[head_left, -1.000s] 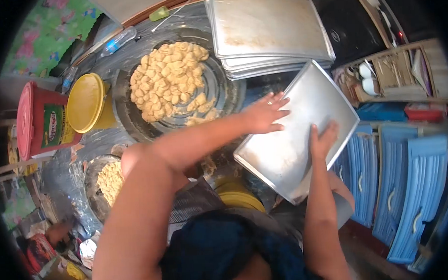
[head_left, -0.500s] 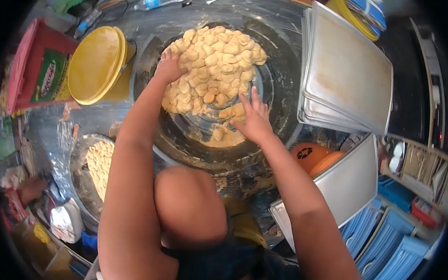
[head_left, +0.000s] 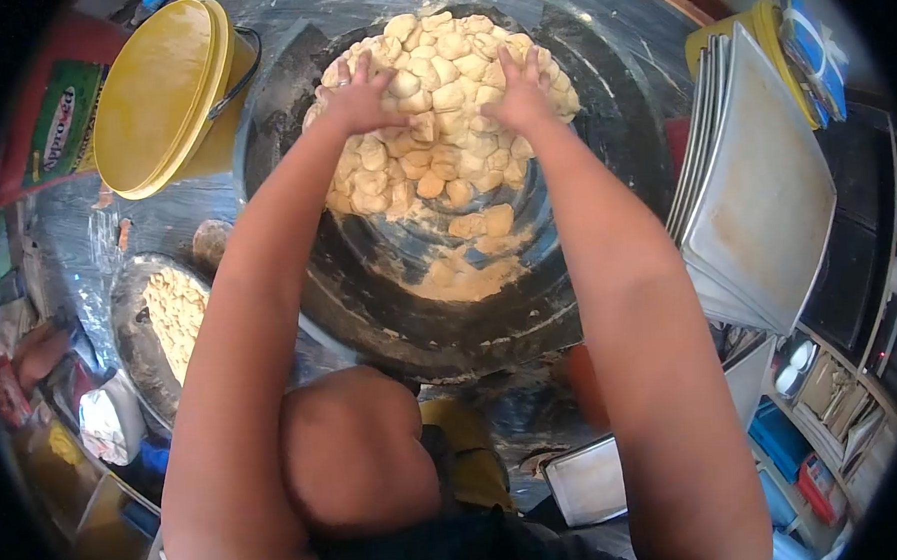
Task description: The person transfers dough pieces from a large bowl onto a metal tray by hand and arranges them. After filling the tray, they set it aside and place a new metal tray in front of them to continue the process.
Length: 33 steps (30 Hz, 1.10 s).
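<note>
Left hand (head_left: pixel 366 98): palm down on the left part of the dough (head_left: pixel 450 75), grip apart, fingers spread
Right hand (head_left: pixel 526 98): touching the right part of the dough, grip apart, fingers spread
Dough: many lumps heaped in the far half of the basin (head_left: pixel 421 331)
Loose lumps (head_left: pixel 481 222): in the basin, on the person's side of the heap, beside tan crumbs (head_left: pixel 468 277)
Left of basin: yellow bucket (head_left: pixel 161 102); nearer the person, a pan (head_left: pixel 131 334) holding small pieces (head_left: pixel 175 317)
Right of basin: tray stack (head_left: pixel 765 186), leaning; single tray (head_left: pixel 590 484) nearer the person
</note>
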Each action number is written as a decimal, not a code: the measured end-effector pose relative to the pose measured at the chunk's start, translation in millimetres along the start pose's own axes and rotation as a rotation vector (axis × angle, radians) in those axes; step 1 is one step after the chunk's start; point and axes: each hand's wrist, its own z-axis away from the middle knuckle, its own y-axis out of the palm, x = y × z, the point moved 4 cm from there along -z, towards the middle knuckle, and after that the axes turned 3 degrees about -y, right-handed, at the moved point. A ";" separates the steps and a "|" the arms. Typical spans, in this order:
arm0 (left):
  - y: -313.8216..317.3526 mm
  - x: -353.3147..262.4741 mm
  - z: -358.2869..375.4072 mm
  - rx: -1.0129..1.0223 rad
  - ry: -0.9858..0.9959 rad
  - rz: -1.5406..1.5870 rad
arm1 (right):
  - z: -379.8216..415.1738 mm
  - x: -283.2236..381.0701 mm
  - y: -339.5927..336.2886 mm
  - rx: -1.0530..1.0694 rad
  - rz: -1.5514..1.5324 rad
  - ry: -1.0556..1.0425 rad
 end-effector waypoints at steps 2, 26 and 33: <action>4.7 -9.0 11.8 0.032 0.040 -0.006 | -11.7 1.4 4.2 0.014 -0.044 -0.013; 80.4 -26.2 114.7 -0.106 0.427 0.434 | -32.2 106.7 36.1 0.146 -0.036 -0.269; 38.8 60.3 65.0 -0.506 -0.108 0.447 | 20.9 71.3 66.5 -0.081 0.143 -0.415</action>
